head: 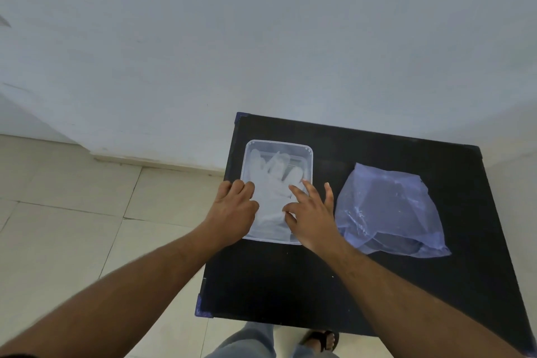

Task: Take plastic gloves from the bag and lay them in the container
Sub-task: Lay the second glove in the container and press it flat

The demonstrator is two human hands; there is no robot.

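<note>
Now both hands — left hand [234,206], right hand [312,213], fingers spread — flatten gloves [274,183] in the container [279,143]; next, the bag [389,209] at three o'clock.

Container [308,154]: I read no label, brand or number on its clear walls or rim.
Gloves [273,183]: plain white plastic, no print that I can make out.
Bag [389,206]: bluish see-through film, no writing or logo that I can find.
Counter [290,285]: bare black top, no sign or sticker with words.
</note>
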